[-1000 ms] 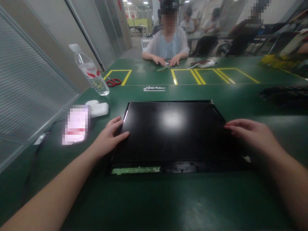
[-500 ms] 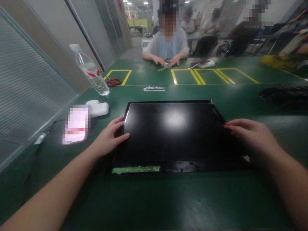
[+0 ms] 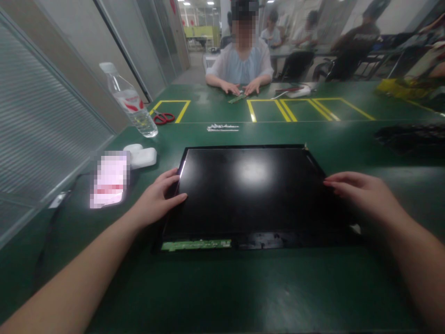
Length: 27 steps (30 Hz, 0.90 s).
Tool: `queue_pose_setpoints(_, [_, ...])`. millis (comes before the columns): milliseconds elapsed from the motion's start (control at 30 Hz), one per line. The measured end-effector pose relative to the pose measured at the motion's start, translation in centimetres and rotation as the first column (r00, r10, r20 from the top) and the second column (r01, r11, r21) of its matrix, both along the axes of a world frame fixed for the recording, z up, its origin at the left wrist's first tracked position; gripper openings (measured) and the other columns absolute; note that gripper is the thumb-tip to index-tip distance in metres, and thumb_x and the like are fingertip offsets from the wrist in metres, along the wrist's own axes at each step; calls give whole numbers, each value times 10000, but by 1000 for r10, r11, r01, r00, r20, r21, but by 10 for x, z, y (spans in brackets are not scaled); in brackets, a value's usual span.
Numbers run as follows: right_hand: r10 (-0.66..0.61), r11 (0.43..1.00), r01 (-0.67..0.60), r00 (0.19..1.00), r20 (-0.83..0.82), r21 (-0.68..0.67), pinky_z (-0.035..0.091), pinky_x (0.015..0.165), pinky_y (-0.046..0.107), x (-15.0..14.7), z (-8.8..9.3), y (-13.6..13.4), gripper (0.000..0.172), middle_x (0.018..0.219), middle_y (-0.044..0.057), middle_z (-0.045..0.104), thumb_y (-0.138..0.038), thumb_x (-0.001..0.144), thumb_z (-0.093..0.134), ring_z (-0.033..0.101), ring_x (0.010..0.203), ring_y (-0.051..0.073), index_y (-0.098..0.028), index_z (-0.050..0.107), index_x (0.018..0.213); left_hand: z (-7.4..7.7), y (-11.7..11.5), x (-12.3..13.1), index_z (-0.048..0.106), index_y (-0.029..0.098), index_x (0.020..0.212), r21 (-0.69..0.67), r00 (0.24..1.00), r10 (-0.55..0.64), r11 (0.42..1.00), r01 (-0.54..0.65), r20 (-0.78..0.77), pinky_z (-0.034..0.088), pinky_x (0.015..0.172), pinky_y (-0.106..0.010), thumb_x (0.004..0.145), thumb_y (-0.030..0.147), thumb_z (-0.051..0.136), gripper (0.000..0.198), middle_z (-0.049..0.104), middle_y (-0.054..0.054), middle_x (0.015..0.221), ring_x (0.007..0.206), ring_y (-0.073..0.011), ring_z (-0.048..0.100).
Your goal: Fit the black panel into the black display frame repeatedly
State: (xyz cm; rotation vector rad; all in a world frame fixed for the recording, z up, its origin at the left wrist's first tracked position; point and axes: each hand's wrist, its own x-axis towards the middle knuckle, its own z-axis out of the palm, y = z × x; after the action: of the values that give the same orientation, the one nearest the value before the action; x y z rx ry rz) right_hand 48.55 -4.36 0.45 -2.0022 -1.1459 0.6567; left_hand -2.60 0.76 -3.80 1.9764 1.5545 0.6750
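Observation:
A flat black display panel (image 3: 250, 199) lies on the green table, its glossy face up and reflecting a light. Along its near edge runs a green circuit strip (image 3: 196, 245). My left hand (image 3: 162, 195) grips the panel's left edge, with the thumb on the face and the fingers at the rim. At the right edge, my right hand (image 3: 358, 188) has its thumb and fingertips pinched together on the rim. The undersides of the fingers are hidden.
To the left are a water bottle (image 3: 134, 109), red scissors (image 3: 164, 118), a white case (image 3: 144, 158) and a lit phone (image 3: 110, 180). White strips (image 3: 223, 127) lie beyond the panel. Across the green table (image 3: 257, 297) sits a person (image 3: 243, 65). Dark material (image 3: 413, 139) lies right.

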Motion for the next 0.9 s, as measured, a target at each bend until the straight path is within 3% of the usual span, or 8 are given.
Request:
queue_pose_setpoints(600, [-45,998,45,999,4,-32,501,741,407,-4,5,2,390,797,63,774,-530,442,716,619,732,240,-258,787,712,3,-2,0,717,158,1345,-9,1000,-1,1000,1,-4,355,1283,-574,780,729,744,804,438,-209,1707,1558,-420,440])
queue_pose_setpoints(900, [-1,1000,2,998,59,-25,492,688,394,4,-4,0,365,777,62,770,-522,541,725,634,711,240,-253,806,775,4,-2,2,729,190,1316,-41,999,8,999,-7,44,339,1293,-581,750,713,786,772,422,-184,1721,1572,-416,418])
